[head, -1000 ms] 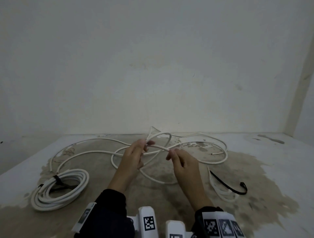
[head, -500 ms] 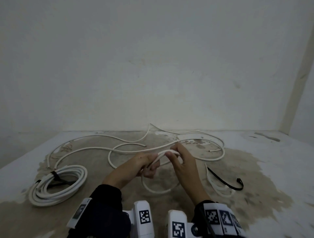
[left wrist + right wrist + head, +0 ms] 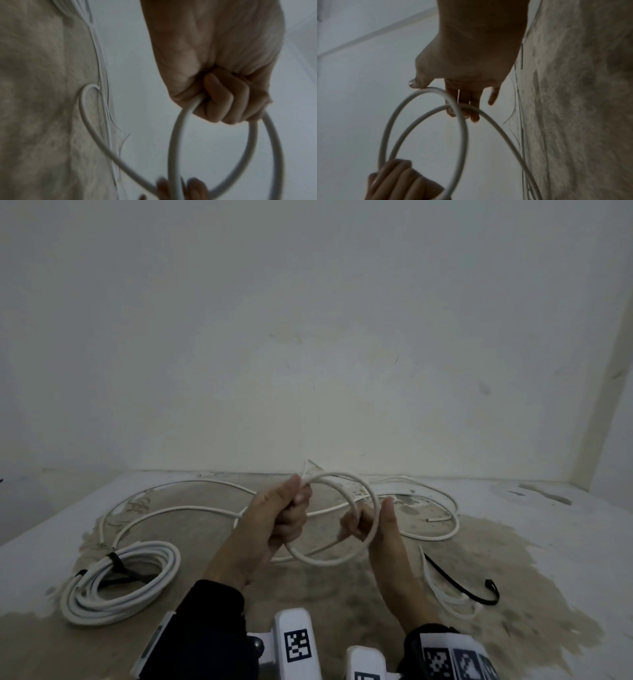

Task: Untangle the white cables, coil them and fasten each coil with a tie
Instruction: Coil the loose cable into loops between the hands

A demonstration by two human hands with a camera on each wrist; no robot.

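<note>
The left hand (image 3: 279, 517) is clenched into a fist around the white cable (image 3: 346, 561), with its curled fingers (image 3: 221, 100) wrapped over the top of a raised loop; the left wrist view shows the cable entering the fist on one side and leaving on the other. The right hand (image 3: 378, 529) holds the far side of that same loop more lightly: its thumb (image 3: 417, 82) presses on the outer turn and the straighter fingers (image 3: 467, 102) lie behind the two crossing strands, with the little finger spread apart from the others. The loop hangs in the air between both hands, above the surface.

From the loop the rest of the white cable trails down and away, sprawling in wide slack curves over the stained floor (image 3: 325, 604) behind and to both sides of the hands, with one free end (image 3: 430, 520) lying to the right of the loop. Left of the loop, well apart from it, lies a finished coil (image 3: 120, 583) of white cable bound with a dark tie (image 3: 116, 563). Right of the loop, a loose black tie (image 3: 459, 587) rests on the floor, just beside some thin white strands (image 3: 442, 594). A pale, marked wall (image 3: 308, 337) rises behind the cable
</note>
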